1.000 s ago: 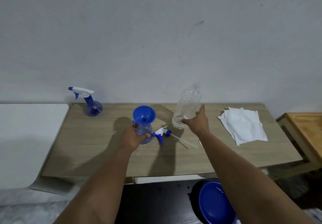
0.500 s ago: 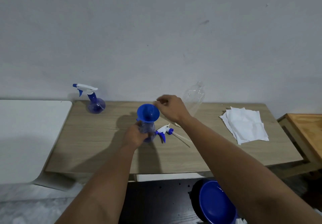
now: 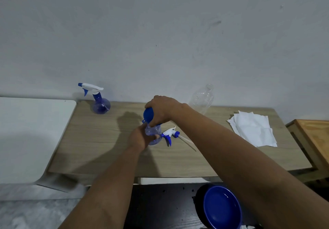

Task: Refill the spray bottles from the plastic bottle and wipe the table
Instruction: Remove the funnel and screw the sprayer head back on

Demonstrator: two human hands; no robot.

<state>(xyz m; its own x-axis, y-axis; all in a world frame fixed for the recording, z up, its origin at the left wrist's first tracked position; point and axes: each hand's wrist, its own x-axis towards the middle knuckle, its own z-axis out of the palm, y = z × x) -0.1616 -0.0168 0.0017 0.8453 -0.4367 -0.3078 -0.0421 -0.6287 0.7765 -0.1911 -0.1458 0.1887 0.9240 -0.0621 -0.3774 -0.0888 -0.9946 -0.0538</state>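
An open blue-tinted spray bottle [image 3: 154,134] stands mid-table, and my left hand [image 3: 140,138] grips its body. A blue funnel [image 3: 147,114] sits in its neck, and my right hand [image 3: 161,110] closes over the funnel from above. The bottle's white-and-blue trigger head [image 3: 170,134] with its dip tube lies on the table just right of it. A clear plastic bottle [image 3: 202,98] stands empty behind my right arm. At the back left stands a second spray bottle [image 3: 99,101], its trigger head on.
White paper towels [image 3: 253,129] lie at the right of the wooden table [image 3: 99,148]. A white surface [image 3: 26,136] adjoins on the left, a wooden stand [image 3: 315,136] on the right. A blue bowl [image 3: 220,209] sits on the floor below.
My right hand let go of the plastic bottle, swung left and came down onto the funnel. My left hand kept its hold on the spray bottle.
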